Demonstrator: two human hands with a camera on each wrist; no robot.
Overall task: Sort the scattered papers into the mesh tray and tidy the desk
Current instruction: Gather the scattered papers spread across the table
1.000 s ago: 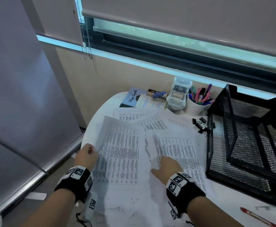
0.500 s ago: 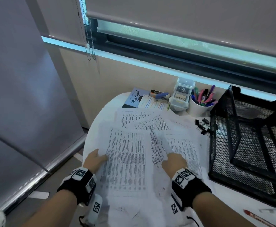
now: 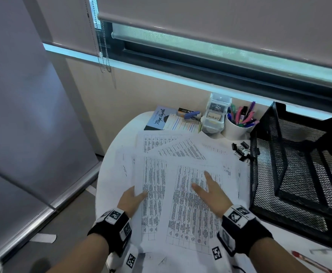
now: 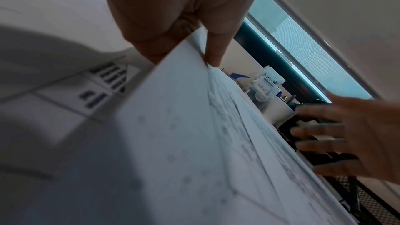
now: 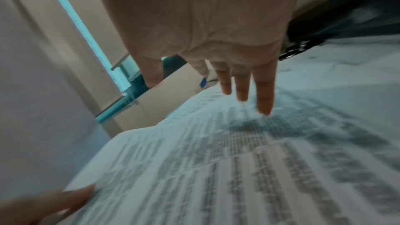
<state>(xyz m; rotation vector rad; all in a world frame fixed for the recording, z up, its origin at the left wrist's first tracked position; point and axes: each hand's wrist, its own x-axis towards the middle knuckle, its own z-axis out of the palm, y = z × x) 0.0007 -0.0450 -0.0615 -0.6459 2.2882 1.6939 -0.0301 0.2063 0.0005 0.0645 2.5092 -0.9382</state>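
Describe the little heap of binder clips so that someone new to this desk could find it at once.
Start at the black mesh tray on the right of the round white desk. Just off the tray's far left corner, in front of the white pen cup, lie the binder clips. They are the only small black and metal pieces loose on the desktop, beside the spread of printed papers.

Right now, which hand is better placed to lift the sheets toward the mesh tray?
Left hand: it already pinches the sheets' edge. The right hand is open above them, nearer the mesh tray.
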